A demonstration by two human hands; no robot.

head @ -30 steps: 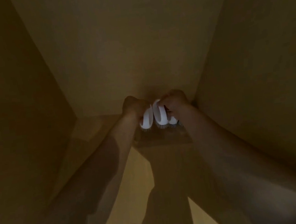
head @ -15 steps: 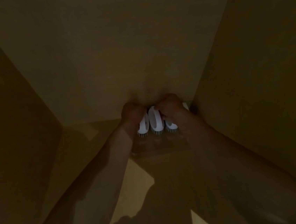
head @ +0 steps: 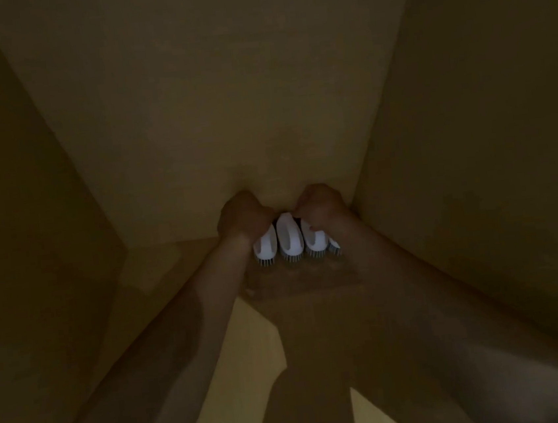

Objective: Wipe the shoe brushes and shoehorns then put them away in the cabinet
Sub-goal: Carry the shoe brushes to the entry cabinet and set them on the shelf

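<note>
Both my arms reach deep into a dim wooden cabinet. White shoe brushes with dark bristles stand side by side on the shelf [head: 188, 282] against the back wall. My left hand [head: 242, 217] is closed on the leftmost brush [head: 266, 247]. The middle brush [head: 289, 236] stands between my hands. My right hand [head: 322, 206] grips the top of the brush to its right [head: 315, 242]. A further brush [head: 334, 245] peeks out under my right wrist, mostly hidden. No shoehorns are visible.
The cabinet's back panel [head: 226, 113] rises just behind the brushes. Side walls close in on the left [head: 29, 203] and right [head: 471, 156]. Shelf floor to the left of the brushes is bare and shadowed.
The brushes have been pushed back and straightened into a tight upright row against the back wall. Both hands stayed on them.
</note>
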